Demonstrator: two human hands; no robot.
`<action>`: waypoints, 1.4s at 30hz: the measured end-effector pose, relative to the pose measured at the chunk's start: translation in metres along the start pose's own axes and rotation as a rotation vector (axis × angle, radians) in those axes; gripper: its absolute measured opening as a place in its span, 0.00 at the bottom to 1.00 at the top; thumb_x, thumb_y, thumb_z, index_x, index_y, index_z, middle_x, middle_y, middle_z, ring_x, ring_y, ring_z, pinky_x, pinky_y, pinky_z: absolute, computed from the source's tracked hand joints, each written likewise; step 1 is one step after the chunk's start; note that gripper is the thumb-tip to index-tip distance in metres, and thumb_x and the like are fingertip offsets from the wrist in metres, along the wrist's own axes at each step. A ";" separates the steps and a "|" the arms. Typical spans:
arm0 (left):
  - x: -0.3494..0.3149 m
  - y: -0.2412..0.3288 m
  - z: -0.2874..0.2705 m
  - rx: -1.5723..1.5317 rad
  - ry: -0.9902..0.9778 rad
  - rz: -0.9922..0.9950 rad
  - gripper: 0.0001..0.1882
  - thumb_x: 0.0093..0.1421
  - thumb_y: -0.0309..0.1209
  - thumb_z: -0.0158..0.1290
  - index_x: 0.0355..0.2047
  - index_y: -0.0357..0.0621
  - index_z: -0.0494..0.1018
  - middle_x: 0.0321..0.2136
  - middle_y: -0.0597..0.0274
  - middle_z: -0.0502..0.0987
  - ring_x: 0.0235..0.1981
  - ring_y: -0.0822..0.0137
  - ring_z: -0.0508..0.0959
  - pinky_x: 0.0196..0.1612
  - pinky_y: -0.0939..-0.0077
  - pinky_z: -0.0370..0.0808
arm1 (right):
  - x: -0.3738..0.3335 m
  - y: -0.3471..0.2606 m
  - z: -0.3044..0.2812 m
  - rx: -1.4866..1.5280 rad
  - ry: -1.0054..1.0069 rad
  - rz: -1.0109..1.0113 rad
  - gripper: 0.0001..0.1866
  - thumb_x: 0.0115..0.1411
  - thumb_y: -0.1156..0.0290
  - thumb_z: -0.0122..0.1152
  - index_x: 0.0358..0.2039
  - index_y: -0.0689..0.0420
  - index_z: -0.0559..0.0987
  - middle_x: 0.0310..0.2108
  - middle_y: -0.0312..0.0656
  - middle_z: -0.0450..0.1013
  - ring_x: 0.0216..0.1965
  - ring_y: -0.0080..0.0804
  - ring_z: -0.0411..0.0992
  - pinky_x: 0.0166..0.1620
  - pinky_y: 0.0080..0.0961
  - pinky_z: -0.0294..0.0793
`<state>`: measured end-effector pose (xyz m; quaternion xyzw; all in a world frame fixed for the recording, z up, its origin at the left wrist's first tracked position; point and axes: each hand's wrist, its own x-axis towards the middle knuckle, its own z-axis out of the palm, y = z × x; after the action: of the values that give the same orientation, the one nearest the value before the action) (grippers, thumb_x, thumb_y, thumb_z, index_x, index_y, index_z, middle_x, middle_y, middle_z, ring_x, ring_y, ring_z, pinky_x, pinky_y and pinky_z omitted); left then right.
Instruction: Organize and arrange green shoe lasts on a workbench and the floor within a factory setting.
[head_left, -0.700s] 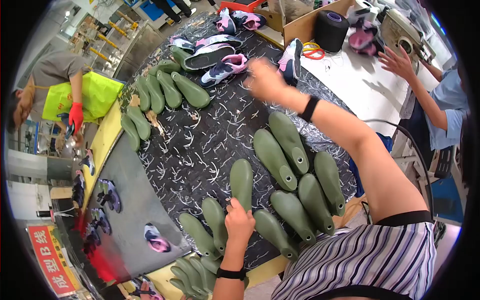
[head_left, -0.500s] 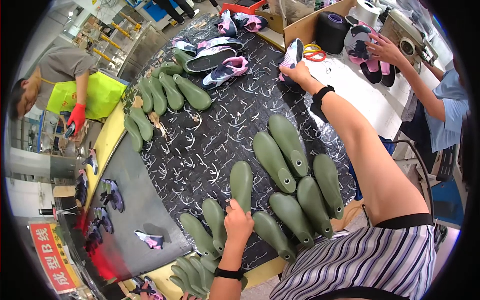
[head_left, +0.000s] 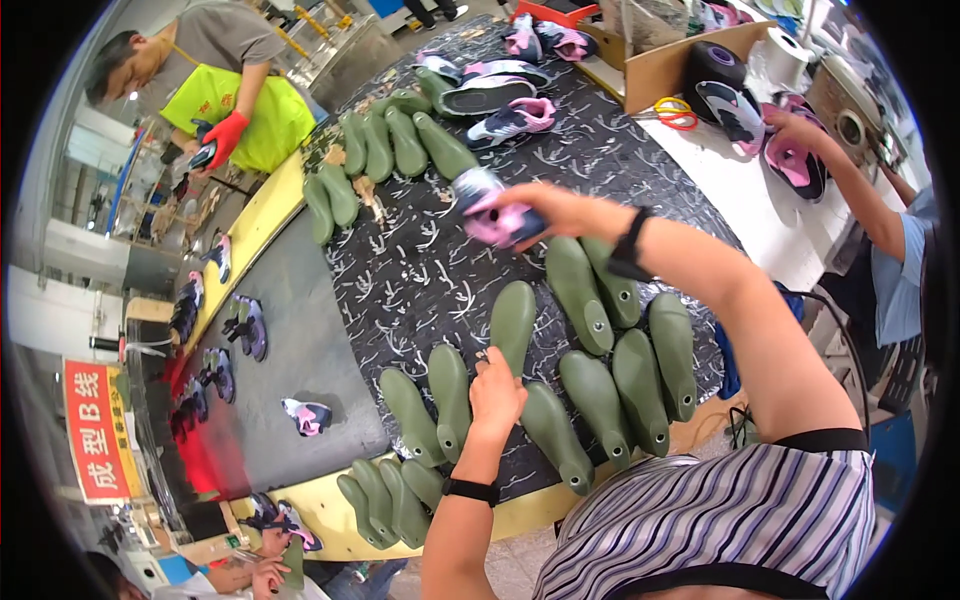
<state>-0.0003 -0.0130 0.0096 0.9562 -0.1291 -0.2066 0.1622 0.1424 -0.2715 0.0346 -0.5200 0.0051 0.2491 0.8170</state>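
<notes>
Belt (head_left: 330, 370) left of bench (head_left: 420, 290), side bench (head_left: 702, 160) right. Near lasts (head_left: 593, 395) along bench's close edge, left hand (head_left: 497, 392) on the middle last (head_left: 513, 318). Far lasts (head_left: 406, 143) at far left, shoe pile (head_left: 510, 122) to their right. Right hand (head_left: 552, 210) has a shoe (head_left: 490, 210) over bench, between both batches. Scissors (head_left: 679, 122) on side bench.

Navy-and-pink shoe (head_left: 488, 208), blurred, in my right hand (head_left: 556, 210); smooth green last (head_left: 513, 318), rounded end away from me, in my left hand (head_left: 497, 394).
</notes>
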 end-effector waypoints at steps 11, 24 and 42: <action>0.001 -0.013 0.009 0.047 0.045 0.023 0.31 0.48 0.27 0.59 0.48 0.30 0.55 0.36 0.33 0.70 0.36 0.37 0.75 0.40 0.53 0.73 | 0.089 0.080 0.174 -1.000 -0.503 -0.174 0.31 0.58 0.49 0.55 0.48 0.67 0.72 0.43 0.56 0.74 0.44 0.43 0.73 0.45 0.34 0.72; -0.003 -0.015 -0.001 0.042 -0.021 -0.037 0.30 0.49 0.29 0.59 0.48 0.29 0.56 0.37 0.34 0.70 0.35 0.37 0.75 0.39 0.53 0.73 | 0.103 -0.027 -0.114 -1.228 0.877 -0.180 0.29 0.51 0.75 0.53 0.55 0.57 0.60 0.59 0.56 0.55 0.51 0.58 0.66 0.52 0.44 0.69; 0.001 -0.006 0.003 0.021 -0.016 -0.051 0.30 0.50 0.30 0.58 0.49 0.34 0.57 0.38 0.36 0.68 0.36 0.37 0.74 0.39 0.50 0.72 | 0.169 -0.028 -0.103 -1.122 0.622 -0.201 0.29 0.50 0.76 0.54 0.53 0.68 0.58 0.40 0.65 0.72 0.44 0.58 0.72 0.44 0.45 0.73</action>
<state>-0.0001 -0.0084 0.0043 0.9592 -0.1079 -0.2169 0.1460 0.3284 -0.3009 -0.0340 -0.9136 0.0616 -0.0260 0.4011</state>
